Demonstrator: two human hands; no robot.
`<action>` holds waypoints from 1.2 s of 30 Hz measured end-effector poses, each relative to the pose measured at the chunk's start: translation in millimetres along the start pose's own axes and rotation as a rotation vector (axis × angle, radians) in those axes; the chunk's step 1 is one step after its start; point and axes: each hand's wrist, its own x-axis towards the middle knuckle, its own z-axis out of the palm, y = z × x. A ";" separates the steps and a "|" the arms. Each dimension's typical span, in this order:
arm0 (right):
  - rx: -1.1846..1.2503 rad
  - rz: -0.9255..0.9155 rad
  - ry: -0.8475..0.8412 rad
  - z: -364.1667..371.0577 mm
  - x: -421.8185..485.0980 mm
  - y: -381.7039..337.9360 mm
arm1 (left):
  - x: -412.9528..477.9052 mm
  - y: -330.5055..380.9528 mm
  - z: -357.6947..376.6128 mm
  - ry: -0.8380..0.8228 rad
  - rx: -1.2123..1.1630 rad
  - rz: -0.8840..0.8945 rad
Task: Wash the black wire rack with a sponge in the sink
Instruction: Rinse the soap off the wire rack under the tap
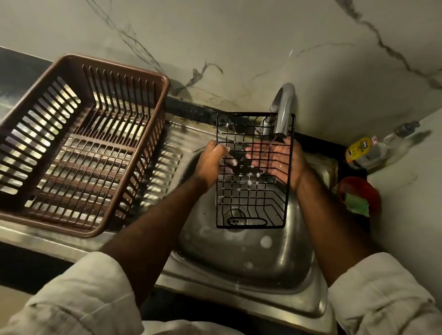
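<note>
Soapy rack (253,173) upright over sink (237,255) under tap (284,112), left hand (211,159) gripping its left edge, right hand (285,162) behind right side, fingers straight, palm against wires

Brown basket (118,66), soap bottle (373,150), red bowl (356,180)

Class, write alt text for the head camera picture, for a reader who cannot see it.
A person holds a soapy black wire rack over a steel sink, left hand gripping its left edge, open right hand behind it under a thin stream from the tap. A brown dish basket sits on the drainer to the left.
</note>
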 end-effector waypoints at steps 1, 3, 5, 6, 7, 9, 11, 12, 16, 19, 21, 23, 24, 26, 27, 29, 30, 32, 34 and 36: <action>-0.005 -0.004 -0.005 -0.3 0.8 1.0 | 0.6 -0.7 -1.3 0.008 0.007 0.022; -0.031 0.018 -0.030 -6.3 7.3 7.1 | 3.6 -3.5 -3.5 0.012 0.006 0.060; -0.069 0.067 -0.044 -9.4 10.6 13.9 | 5.2 -3.6 -3.7 0.028 0.008 0.083; -0.087 0.092 -0.041 -11.9 12.9 18.5 | 6.5 -3.8 -3.9 0.042 0.004 0.089; -0.118 0.117 -0.027 -14.2 13.4 21.7 | 7.5 -4.0 -4.0 0.051 0.002 0.091; -0.142 0.126 0.001 -19.0 15.4 27.6 | 9.8 -5.4 -4.3 0.048 0.008 0.091; -0.136 0.127 0.016 -21.9 14.4 28.9 | 10.9 -5.4 -2.7 0.029 0.010 0.089; -0.134 0.123 0.016 -22.8 15.3 28.6 | 11.4 -5.0 -1.4 0.019 -0.001 0.091; -0.127 0.083 0.031 -19.6 14.6 20.6 | 16.1 -1.1 3.3 0.000 -0.020 0.105; -0.157 0.059 0.043 -17.5 17.8 15.5 | 22.2 2.1 5.9 0.012 0.003 0.103; -0.159 0.050 0.051 -17.2 19.0 16.0 | 25.4 3.8 5.5 0.016 0.023 0.093; -0.106 0.043 0.022 -19.5 18.2 21.0 | 27.1 6.1 2.8 0.013 0.030 0.066; -0.058 0.043 -0.007 -21.0 17.1 24.6 | 27.8 6.4 0.9 0.006 0.023 0.040; 0.058 0.072 -0.069 -25.4 13.9 33.5 | 28.2 6.1 -3.1 0.000 0.019 -0.032; 0.131 0.092 -0.102 -27.2 11.9 38.9 | 28.2 5.5 -4.3 -0.004 0.016 -0.070; 0.286 0.101 -0.152 -25.7 4.8 49.7 | 28.0 3.5 -5.8 -0.020 0.006 -0.124; 0.362 0.083 -0.192 -25.2 1.9 57.9 | 28.0 2.4 -5.5 -0.024 0.000 -0.145; 0.498 0.047 -0.252 -19.7 -8.2 74.8 | 28.4 -0.9 -4.5 -0.021 -0.004 -0.174; 0.627 0.036 -0.318 -18.2 -16.7 88.5 | 29.3 -4.6 -2.5 -0.028 0.005 -0.184; 0.653 0.008 -0.331 -21.1 -19.4 96.6 | 29.0 -5.2 0.8 -0.034 0.028 -0.187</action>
